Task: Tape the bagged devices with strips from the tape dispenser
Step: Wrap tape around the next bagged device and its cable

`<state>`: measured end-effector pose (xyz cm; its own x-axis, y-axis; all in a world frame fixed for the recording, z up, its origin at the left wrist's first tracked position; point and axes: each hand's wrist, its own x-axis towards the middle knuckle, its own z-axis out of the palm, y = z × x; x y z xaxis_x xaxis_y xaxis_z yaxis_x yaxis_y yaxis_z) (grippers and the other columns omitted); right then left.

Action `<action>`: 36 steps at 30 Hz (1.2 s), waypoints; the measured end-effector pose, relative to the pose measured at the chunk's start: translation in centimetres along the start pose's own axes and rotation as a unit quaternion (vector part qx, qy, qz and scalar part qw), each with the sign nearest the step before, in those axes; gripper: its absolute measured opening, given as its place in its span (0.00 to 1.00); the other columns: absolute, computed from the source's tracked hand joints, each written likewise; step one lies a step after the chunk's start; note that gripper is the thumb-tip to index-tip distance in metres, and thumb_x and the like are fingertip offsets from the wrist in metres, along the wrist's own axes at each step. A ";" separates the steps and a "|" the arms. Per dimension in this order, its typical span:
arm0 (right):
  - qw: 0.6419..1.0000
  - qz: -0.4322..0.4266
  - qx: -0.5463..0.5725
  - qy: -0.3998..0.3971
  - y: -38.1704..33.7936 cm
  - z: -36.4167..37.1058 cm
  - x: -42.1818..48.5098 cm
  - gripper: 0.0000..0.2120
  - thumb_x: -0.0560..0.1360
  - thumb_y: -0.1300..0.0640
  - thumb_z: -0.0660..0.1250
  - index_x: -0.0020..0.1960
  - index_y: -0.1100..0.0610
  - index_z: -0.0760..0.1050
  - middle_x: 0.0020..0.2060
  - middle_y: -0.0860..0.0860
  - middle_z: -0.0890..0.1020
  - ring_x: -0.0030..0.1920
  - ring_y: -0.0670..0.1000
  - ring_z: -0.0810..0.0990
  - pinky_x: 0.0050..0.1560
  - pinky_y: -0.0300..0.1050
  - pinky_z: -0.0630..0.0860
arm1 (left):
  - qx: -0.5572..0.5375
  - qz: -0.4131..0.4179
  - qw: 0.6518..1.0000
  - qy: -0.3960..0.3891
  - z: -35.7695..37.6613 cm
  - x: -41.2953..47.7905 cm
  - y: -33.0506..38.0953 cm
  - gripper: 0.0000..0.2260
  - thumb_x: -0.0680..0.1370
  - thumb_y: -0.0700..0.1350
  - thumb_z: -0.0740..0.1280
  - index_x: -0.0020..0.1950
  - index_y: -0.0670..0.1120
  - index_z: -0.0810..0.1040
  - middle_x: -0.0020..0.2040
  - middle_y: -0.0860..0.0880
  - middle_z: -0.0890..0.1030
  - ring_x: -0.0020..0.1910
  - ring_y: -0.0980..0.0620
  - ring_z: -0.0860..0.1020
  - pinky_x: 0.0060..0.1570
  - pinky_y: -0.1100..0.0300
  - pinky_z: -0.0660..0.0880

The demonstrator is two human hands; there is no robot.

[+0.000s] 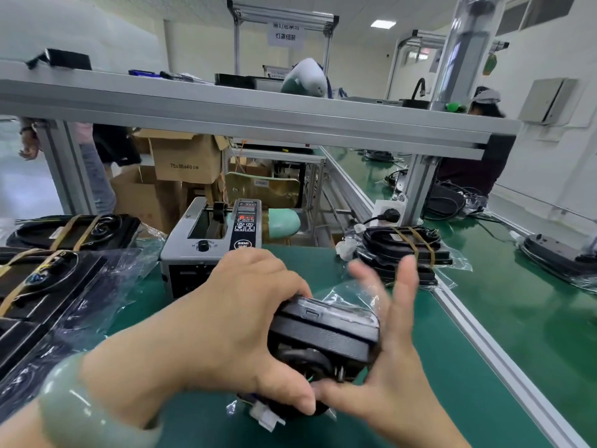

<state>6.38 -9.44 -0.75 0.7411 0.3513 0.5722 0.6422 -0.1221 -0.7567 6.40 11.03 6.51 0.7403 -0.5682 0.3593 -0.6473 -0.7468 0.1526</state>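
Observation:
A black device in a clear plastic bag (326,334) is held up over the green mat in the middle foreground. My left hand (239,321) grips its left side, fingers over the top and thumb under. My right hand (387,344) is at its right side with fingers spread and straight, the thumb touching the bag's lower edge. The grey tape dispenser (210,244) stands just behind my left hand, its front slot partly hidden by that hand. I see no tape strip in either hand.
Taped bagged devices are stacked at the left (42,286) and one lies at the right (403,250). An aluminium rail (504,360) divides the mat from the conveyor belt, which carries more devices (559,257). A shelf beam (258,114) crosses overhead. A person sits at the far right (478,163).

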 end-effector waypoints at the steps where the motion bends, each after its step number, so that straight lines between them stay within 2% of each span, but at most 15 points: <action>1: 0.999 -0.037 -0.028 0.021 -0.1 0.2 0.2 0.65 0.58 0.57 0.83 0.78 0.53 0.39 0.68 0.31 0.67 0.63 0.36 0.74 0.57 0.28 0.71 | -0.018 0.003 1.000 -0.003 -0.1 0.0 0.0 0.32 0.52 0.73 0.73 0.49 0.62 0.69 0.44 0.64 0.68 0.53 0.66 0.64 0.55 0.71 0.60; 2: 0.996 -0.065 -0.057 0.037 0.0 0.2 0.2 0.60 0.57 0.57 0.83 0.77 0.57 0.48 0.66 0.31 0.69 0.61 0.34 0.74 0.56 0.25 0.69 | -0.036 0.004 0.999 -0.006 -0.2 -0.2 -0.1 0.31 0.53 0.72 0.75 0.49 0.62 0.70 0.46 0.64 0.68 0.54 0.66 0.65 0.55 0.71 0.61; 4: 0.995 -0.035 -0.078 0.042 -0.7 0.4 0.2 0.42 0.54 0.52 0.82 0.65 0.42 0.69 0.55 0.34 0.79 0.51 0.35 0.79 0.48 0.23 0.71 | -0.086 -0.018 0.996 -0.013 0.0 -0.9 -0.3 0.31 0.54 0.72 0.74 0.53 0.66 0.70 0.57 0.67 0.67 0.62 0.68 0.63 0.61 0.71 0.60; 6: 0.995 0.025 -0.034 0.090 -0.6 0.4 -0.1 0.31 0.49 0.48 0.78 0.51 0.37 0.73 0.44 0.36 0.82 0.41 0.36 0.81 0.40 0.24 0.72 | -0.176 -0.069 0.982 0.021 0.3 -1.9 -0.2 0.32 0.57 0.73 0.70 0.60 0.73 0.67 0.68 0.73 0.59 0.70 0.71 0.57 0.68 0.71 0.57; 7: 0.992 0.042 -0.033 0.111 -0.3 0.3 -0.2 0.30 0.48 0.47 0.77 0.49 0.37 0.73 0.41 0.36 0.83 0.39 0.36 0.81 0.39 0.24 0.72 | -0.238 -0.102 0.963 0.077 0.8 -2.4 -0.3 0.30 0.60 0.71 0.70 0.61 0.74 0.68 0.69 0.72 0.62 0.70 0.70 0.60 0.68 0.69 0.60; 8: 0.989 0.052 -0.047 0.130 0.0 0.1 -0.2 0.31 0.47 0.46 0.77 0.49 0.36 0.73 0.41 0.36 0.83 0.40 0.37 0.81 0.40 0.25 0.72 | -0.305 -0.147 0.930 0.145 1.4 -2.8 -0.6 0.26 0.63 0.66 0.70 0.60 0.71 0.71 0.67 0.67 0.71 0.67 0.67 0.68 0.65 0.65 0.66; 10: 0.983 0.054 -0.081 0.154 0.5 0.0 0.0 0.31 0.48 0.46 0.77 0.49 0.34 0.73 0.44 0.36 0.82 0.43 0.38 0.81 0.43 0.26 0.73 | -0.423 -0.284 0.819 0.263 2.6 -3.4 -1.7 0.14 0.71 0.54 0.72 0.56 0.60 0.80 0.51 0.57 0.84 0.49 0.60 0.82 0.49 0.60 0.75; 12: 0.982 0.046 -0.071 0.167 0.9 0.3 0.0 0.32 0.50 0.53 0.79 0.49 0.33 0.73 0.46 0.37 0.82 0.44 0.38 0.81 0.45 0.26 0.73 | -0.511 -0.441 0.674 0.299 4.0 -3.8 -3.6 0.04 0.77 0.46 0.69 0.50 0.49 0.81 0.35 0.52 0.84 0.30 0.58 0.79 0.33 0.62 0.74; 13: 0.984 0.048 -0.056 0.163 1.1 0.4 0.0 0.32 0.51 0.56 0.79 0.50 0.34 0.74 0.48 0.38 0.82 0.46 0.38 0.82 0.46 0.26 0.73 | -0.540 -0.495 0.615 0.292 4.5 -4.0 -4.4 0.03 0.77 0.45 0.68 0.47 0.47 0.80 0.31 0.52 0.81 0.26 0.58 0.76 0.27 0.65 0.72; 15: 0.988 0.060 -0.029 0.138 1.2 0.7 0.0 0.32 0.51 0.55 0.79 0.51 0.36 0.75 0.49 0.39 0.83 0.47 0.40 0.82 0.47 0.27 0.74 | -0.579 -0.544 0.540 0.279 5.1 -4.4 -5.6 0.04 0.77 0.44 0.69 0.43 0.46 0.78 0.27 0.52 0.78 0.21 0.60 0.73 0.21 0.69 0.69; 17: 0.990 0.074 -0.018 0.117 1.1 0.9 0.0 0.31 0.50 0.51 0.78 0.51 0.35 0.75 0.46 0.39 0.84 0.45 0.40 0.83 0.45 0.27 0.74 | -0.603 -0.560 0.500 0.271 5.4 -4.4 -6.2 0.05 0.77 0.43 0.69 0.41 0.46 0.77 0.24 0.53 0.76 0.18 0.61 0.71 0.19 0.71 0.67; 20: 0.990 0.076 -0.028 0.117 1.0 1.3 0.1 0.31 0.49 0.48 0.78 0.51 0.35 0.74 0.45 0.38 0.84 0.43 0.39 0.83 0.44 0.27 0.74 | -0.620 -0.560 0.480 0.267 5.3 -3.7 -6.3 0.05 0.77 0.42 0.68 0.41 0.45 0.77 0.22 0.54 0.75 0.17 0.61 0.71 0.18 0.72 0.66; 27: 0.990 0.056 -0.056 0.118 1.1 1.2 -0.1 0.32 0.52 0.55 0.80 0.50 0.35 0.74 0.43 0.37 0.84 0.41 0.38 0.82 0.42 0.24 0.72 | -0.628 -0.558 0.474 0.264 4.5 -2.2 -6.3 0.06 0.78 0.43 0.66 0.40 0.47 0.77 0.22 0.55 0.75 0.17 0.62 0.71 0.18 0.72 0.66; 32: 0.989 0.053 -0.060 0.122 1.1 1.2 -0.1 0.31 0.51 0.51 0.80 0.50 0.34 0.73 0.43 0.37 0.84 0.42 0.38 0.82 0.43 0.24 0.72 | -0.616 -0.580 0.463 0.262 4.9 -1.8 -6.8 0.09 0.79 0.43 0.65 0.38 0.46 0.75 0.21 0.55 0.74 0.16 0.62 0.70 0.18 0.72 0.66; 36: 0.990 0.044 -0.060 0.123 1.1 1.3 -0.1 0.31 0.52 0.55 0.79 0.49 0.34 0.74 0.43 0.37 0.83 0.42 0.37 0.82 0.43 0.24 0.72 | -0.625 -0.576 0.457 0.263 5.1 -1.3 -7.2 0.09 0.79 0.43 0.64 0.38 0.46 0.75 0.20 0.55 0.74 0.15 0.62 0.70 0.19 0.73 0.67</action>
<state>6.74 -8.41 -2.09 0.8108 0.0994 0.5768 0.5809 -0.2574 -0.7722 11.04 15.38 0.24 0.7876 0.3597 -0.5003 0.2755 0.5207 0.8081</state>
